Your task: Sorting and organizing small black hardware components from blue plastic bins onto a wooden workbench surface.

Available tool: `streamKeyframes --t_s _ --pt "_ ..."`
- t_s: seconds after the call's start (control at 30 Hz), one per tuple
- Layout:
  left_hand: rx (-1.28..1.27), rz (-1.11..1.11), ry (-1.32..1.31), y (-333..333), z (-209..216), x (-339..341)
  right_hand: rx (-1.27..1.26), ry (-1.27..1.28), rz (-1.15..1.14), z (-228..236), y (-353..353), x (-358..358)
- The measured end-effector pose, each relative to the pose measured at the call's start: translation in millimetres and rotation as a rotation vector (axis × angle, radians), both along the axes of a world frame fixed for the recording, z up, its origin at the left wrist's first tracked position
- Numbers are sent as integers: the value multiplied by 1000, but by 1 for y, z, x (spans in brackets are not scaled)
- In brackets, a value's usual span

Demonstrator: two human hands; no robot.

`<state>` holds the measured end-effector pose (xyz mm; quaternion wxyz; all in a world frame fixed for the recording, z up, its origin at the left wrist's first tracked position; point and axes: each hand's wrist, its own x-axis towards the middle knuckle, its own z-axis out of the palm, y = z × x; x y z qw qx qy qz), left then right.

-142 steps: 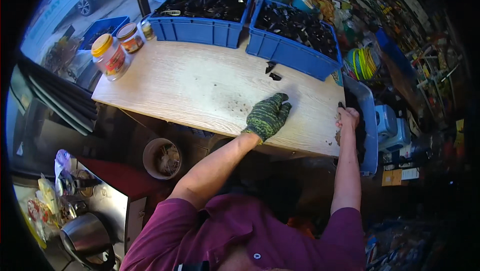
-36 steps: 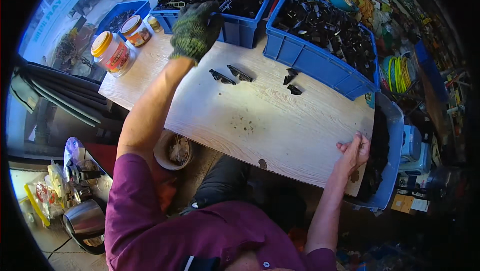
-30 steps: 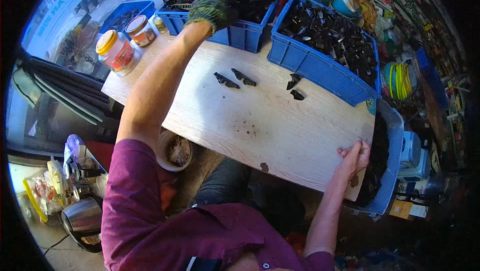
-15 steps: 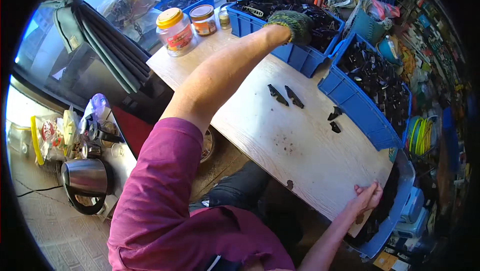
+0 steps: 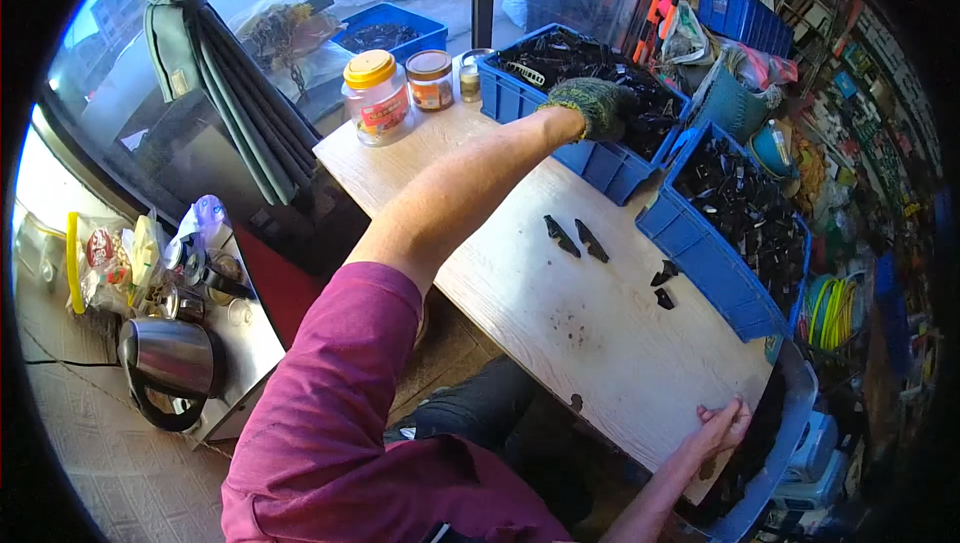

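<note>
My left hand (image 5: 597,111), in a dark green knitted glove, reaches into the far blue bin (image 5: 520,95) of black plastic parts (image 5: 570,51). Its fingers are hidden by the glove's back and the parts. My bare right hand (image 5: 722,430) rests near the right end of the pale wooden table (image 5: 520,283), fingers curled in; whatever they may hold is hidden. Between the hands lie two long black pieces (image 5: 577,239) side by side and two smaller black pieces (image 5: 664,283), apart from both hands.
A second blue bin (image 5: 700,243) of black parts stands along the table's far right side. A bluish tub (image 5: 790,443) sits beside my right hand. Jars (image 5: 378,103) stand at the far left corner. A metal kettle (image 5: 175,358) is on the left.
My head view has shifted, so the scene sits slightly lower and the table turned. My left hand has moved a little deeper into the far bin; my right hand stays at the table's edge.
</note>
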<state>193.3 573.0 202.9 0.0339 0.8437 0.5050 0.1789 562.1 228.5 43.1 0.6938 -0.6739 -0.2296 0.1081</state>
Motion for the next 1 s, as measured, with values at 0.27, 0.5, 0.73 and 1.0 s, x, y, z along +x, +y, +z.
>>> streamKeyframes --t_s 0.27,0.5,0.73,1.0 --pt "-62 -84 58 -2 9 3 -33 -76 -18 -6 1 10" --pt "117 -32 -45 -17 -1 -1 -40 -102 -4 -8 1 12" --pt "468 -46 -87 -25 -9 -3 -39 -68 -18 -7 2 10" --pt "527 41 -520 -15 -24 0 -44 -68 -27 -15 -1 18"
